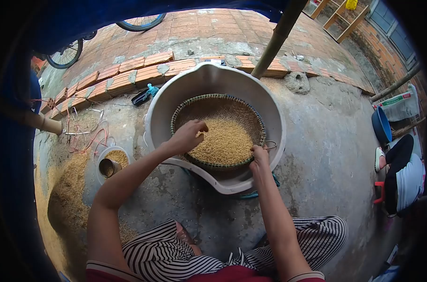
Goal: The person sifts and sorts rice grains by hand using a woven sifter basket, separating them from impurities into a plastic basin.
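A round woven basket (185, 110) with a bound rim sits inside a large grey plastic basin (164, 108). Golden grain (225, 141) covers much of the basket's bottom and its right side. Over the left part of the grain is my left hand (187, 137), its fingers curled in together; what they hold, if anything, is hidden. My right hand (259, 159) grips the basket's rim at the lower right, beside a thin wire loop (271, 144). The basin's front edge dips into a spout below the basket.
A white bucket (102, 177) of grain holds a metal can (109, 167) at the left, by a heap of husks (70, 188). A bamboo pole (279, 40) and low brick edging (121, 75) stand behind the basin. At the right, a person (406, 174) sits near a blue tub (381, 126).
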